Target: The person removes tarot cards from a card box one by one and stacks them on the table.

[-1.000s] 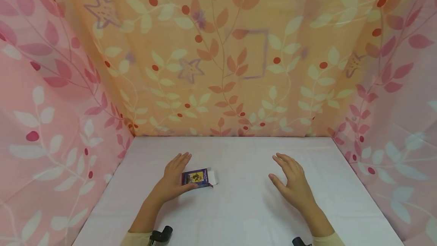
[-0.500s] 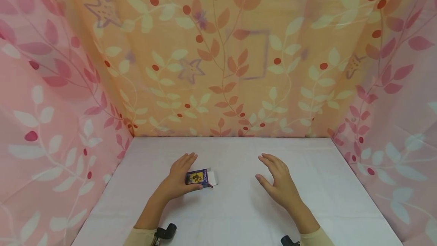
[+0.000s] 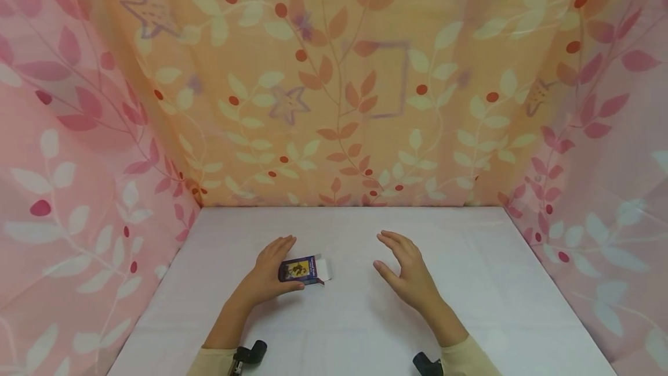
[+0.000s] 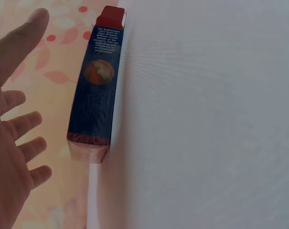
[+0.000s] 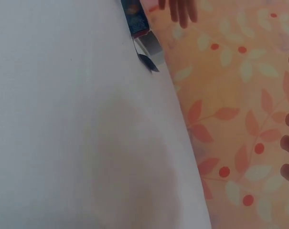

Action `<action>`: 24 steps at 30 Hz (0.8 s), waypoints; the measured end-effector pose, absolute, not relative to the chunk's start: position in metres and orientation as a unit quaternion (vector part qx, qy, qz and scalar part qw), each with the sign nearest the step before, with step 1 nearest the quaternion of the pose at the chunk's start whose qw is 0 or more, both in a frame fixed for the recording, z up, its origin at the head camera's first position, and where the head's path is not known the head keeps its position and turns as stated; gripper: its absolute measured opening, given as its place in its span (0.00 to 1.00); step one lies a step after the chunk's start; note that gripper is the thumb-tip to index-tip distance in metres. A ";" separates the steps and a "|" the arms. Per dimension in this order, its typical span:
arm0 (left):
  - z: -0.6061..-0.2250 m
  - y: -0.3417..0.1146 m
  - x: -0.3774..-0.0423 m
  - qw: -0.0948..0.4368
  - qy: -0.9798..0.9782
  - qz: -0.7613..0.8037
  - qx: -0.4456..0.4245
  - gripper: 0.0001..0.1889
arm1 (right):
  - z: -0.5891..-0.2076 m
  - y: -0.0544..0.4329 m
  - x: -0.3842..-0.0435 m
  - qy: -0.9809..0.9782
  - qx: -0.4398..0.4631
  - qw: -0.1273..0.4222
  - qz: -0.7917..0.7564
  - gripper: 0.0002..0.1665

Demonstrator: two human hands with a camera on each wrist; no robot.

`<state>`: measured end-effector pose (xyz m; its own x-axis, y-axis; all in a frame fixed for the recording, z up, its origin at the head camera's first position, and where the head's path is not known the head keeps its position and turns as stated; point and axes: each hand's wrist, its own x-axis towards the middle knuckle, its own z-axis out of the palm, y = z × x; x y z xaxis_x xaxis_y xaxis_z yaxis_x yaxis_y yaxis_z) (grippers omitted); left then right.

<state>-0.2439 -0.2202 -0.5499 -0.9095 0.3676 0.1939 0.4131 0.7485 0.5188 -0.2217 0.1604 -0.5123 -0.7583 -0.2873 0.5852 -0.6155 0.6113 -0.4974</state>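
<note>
A small dark blue card box [image 3: 297, 270] with a yellow picture on its face lies on the white table, its white end flap [image 3: 323, 270] sticking out to the right. My left hand [image 3: 266, 274] hovers at the box's left end, fingers and thumb spread apart. In the left wrist view the printed side of the box [image 4: 94, 86] shows beyond the fingers, with a gap between them. My right hand [image 3: 409, 274] is held over the table to the right of the box, thumb and fingers apart, holding nothing. Only its fingertips [image 5: 288, 143] show in the right wrist view.
A white cloth covers the table [image 3: 339, 329]. Behind it hangs an orange leaf-patterned curtain [image 3: 323, 74], with pink patterned curtains [image 3: 78, 190] along both sides. Black camera mounts [image 3: 250, 353] sit at both wrists.
My right hand has moved left toward the box. The left hand shifted slightly right, then back a little, staying beside the box, which has not visibly moved.
</note>
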 end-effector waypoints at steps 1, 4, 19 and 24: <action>-0.551 -0.221 -0.245 0.039 -0.934 -0.286 -0.210 0.60 | -0.512 0.158 -0.222 -0.867 0.260 0.230 0.359 0.36; -0.552 -0.222 -0.246 0.030 -0.937 -0.284 -0.200 0.60 | -0.512 0.152 -0.224 -0.864 0.260 0.230 0.364 0.35; -0.565 -0.227 -0.254 -0.019 -0.932 -0.326 -0.154 0.56 | -0.517 0.121 -0.232 -0.852 0.265 0.211 0.398 0.33; -0.570 -0.230 -0.256 -0.029 -0.926 -0.346 -0.149 0.54 | -0.522 0.111 -0.234 -0.848 0.252 0.186 0.427 0.32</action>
<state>-0.2556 -0.2301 -0.5701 -0.9539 0.2961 0.0495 0.2560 0.7160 0.6495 -0.2339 0.1109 -0.5223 -0.8038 -0.2692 0.5306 -0.5865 0.5086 -0.6304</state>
